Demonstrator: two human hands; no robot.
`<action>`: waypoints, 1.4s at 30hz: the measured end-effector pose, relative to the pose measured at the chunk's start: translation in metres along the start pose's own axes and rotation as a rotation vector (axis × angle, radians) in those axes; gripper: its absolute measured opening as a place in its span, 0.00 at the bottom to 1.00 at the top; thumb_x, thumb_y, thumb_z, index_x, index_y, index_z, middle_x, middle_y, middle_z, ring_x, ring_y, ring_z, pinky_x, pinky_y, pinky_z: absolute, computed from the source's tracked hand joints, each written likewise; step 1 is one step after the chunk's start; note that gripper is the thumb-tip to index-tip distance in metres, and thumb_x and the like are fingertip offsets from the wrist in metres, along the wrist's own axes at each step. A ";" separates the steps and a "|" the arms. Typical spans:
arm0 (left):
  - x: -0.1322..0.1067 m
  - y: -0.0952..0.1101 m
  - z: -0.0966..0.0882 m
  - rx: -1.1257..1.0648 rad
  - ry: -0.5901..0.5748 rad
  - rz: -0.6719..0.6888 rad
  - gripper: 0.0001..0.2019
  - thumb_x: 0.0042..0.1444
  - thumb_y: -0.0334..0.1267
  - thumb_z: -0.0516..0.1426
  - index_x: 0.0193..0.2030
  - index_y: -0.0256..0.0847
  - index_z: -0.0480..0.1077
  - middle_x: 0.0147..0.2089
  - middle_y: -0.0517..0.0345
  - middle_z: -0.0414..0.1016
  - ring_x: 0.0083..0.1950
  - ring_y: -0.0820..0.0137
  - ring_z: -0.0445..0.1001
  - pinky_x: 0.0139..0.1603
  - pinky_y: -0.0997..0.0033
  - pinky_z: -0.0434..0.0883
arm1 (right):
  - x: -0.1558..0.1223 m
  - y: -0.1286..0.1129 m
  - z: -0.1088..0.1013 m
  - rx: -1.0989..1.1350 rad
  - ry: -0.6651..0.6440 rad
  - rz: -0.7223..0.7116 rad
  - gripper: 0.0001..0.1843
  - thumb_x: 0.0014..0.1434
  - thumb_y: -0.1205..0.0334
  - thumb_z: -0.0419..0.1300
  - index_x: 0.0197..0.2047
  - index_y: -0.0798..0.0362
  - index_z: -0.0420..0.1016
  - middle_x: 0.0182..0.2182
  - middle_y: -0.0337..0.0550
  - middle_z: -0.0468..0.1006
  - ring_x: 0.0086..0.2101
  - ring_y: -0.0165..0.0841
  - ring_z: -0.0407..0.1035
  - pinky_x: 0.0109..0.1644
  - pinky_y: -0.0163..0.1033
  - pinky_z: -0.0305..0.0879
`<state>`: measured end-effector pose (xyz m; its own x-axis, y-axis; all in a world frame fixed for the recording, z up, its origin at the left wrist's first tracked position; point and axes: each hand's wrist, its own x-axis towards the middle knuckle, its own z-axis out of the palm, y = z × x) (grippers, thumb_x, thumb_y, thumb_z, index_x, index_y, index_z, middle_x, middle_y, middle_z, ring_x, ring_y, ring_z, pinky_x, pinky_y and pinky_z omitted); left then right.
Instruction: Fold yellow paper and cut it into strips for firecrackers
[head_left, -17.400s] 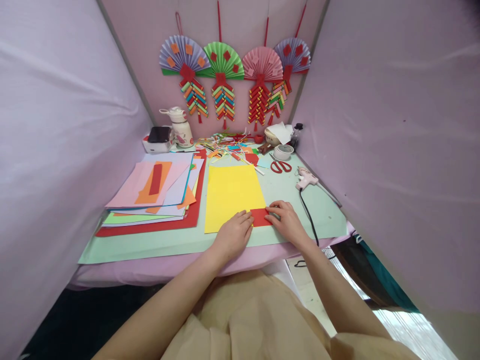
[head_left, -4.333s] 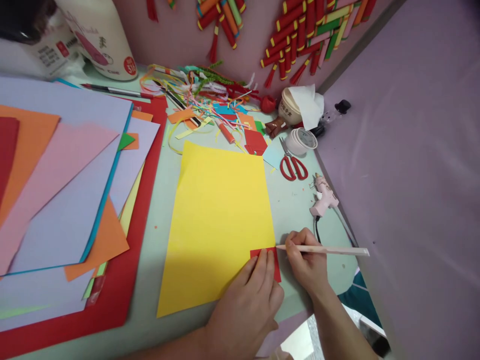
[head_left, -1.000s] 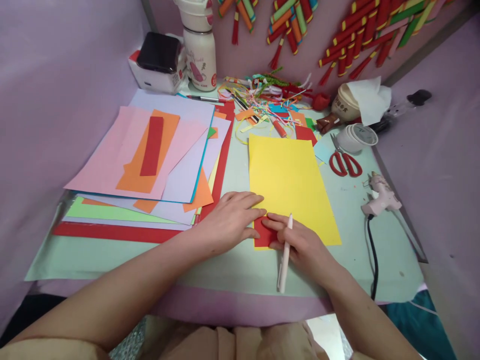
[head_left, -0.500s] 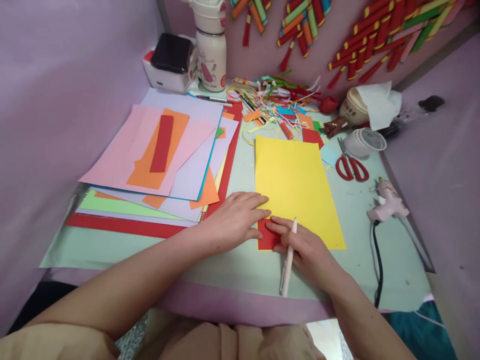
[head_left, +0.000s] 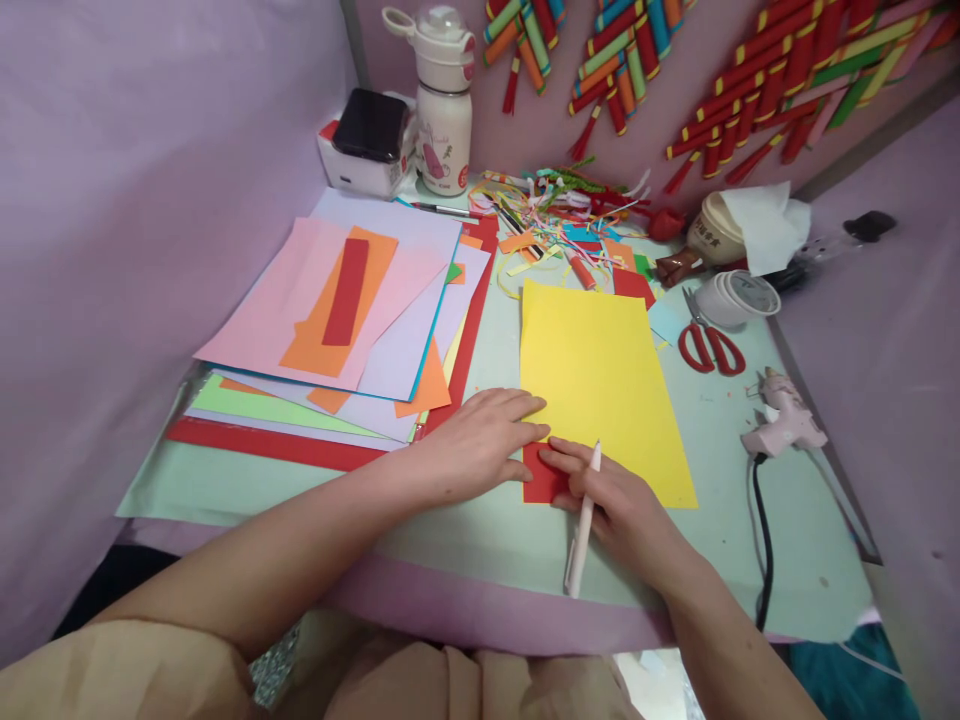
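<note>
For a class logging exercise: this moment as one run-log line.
left grip: open, touching rectangular yellow paper sheet; right grip: holding slim white pen, touching flat red paper piece; red piece: on sheet's near-left corner

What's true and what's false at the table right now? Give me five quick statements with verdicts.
1. The right hand holds a pale pen. True.
2. The left hand grips the scissors. False: its fingers rest over the left edge of the yellow sheet; the scissors lie to the sheet's right.
3. The red piece lies at the yellow sheet's near left corner. True.
4. The glue gun lies left of the yellow sheet. False: it lies to the right.
5. A red strip lies on an orange piece. True.
</note>
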<state>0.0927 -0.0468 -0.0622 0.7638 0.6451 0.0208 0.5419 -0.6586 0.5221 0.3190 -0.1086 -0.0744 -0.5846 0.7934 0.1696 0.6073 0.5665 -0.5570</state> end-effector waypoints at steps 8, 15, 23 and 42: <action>0.000 0.000 0.000 -0.001 -0.008 -0.003 0.22 0.56 0.40 0.60 0.57 0.42 0.67 0.65 0.50 0.60 0.67 0.60 0.54 0.65 0.58 0.54 | 0.001 -0.001 0.001 0.002 0.008 0.003 0.07 0.62 0.68 0.56 0.43 0.48 0.71 0.53 0.43 0.75 0.57 0.40 0.64 0.54 0.50 0.71; 0.000 -0.001 0.001 -0.002 -0.009 -0.004 0.22 0.56 0.41 0.60 0.58 0.42 0.67 0.66 0.51 0.60 0.67 0.60 0.54 0.65 0.58 0.54 | 0.000 -0.001 0.001 0.003 0.013 -0.015 0.11 0.61 0.68 0.56 0.47 0.48 0.71 0.53 0.45 0.75 0.57 0.41 0.64 0.53 0.51 0.71; -0.001 0.000 0.001 -0.016 -0.006 -0.001 0.22 0.56 0.40 0.60 0.58 0.43 0.67 0.66 0.51 0.59 0.68 0.60 0.53 0.65 0.57 0.54 | 0.001 -0.001 0.000 0.008 0.024 -0.013 0.10 0.61 0.68 0.57 0.45 0.47 0.71 0.52 0.43 0.75 0.57 0.41 0.65 0.53 0.51 0.71; -0.001 -0.001 0.002 -0.030 0.010 0.006 0.23 0.55 0.40 0.61 0.58 0.44 0.67 0.66 0.50 0.59 0.68 0.59 0.53 0.65 0.55 0.54 | 0.000 0.000 0.001 -0.005 0.022 -0.023 0.07 0.60 0.67 0.58 0.42 0.47 0.71 0.52 0.43 0.76 0.57 0.40 0.64 0.54 0.50 0.71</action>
<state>0.0921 -0.0473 -0.0643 0.7630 0.6455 0.0325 0.5268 -0.6503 0.5474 0.3185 -0.1085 -0.0751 -0.5870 0.7845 0.2001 0.5965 0.5862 -0.5482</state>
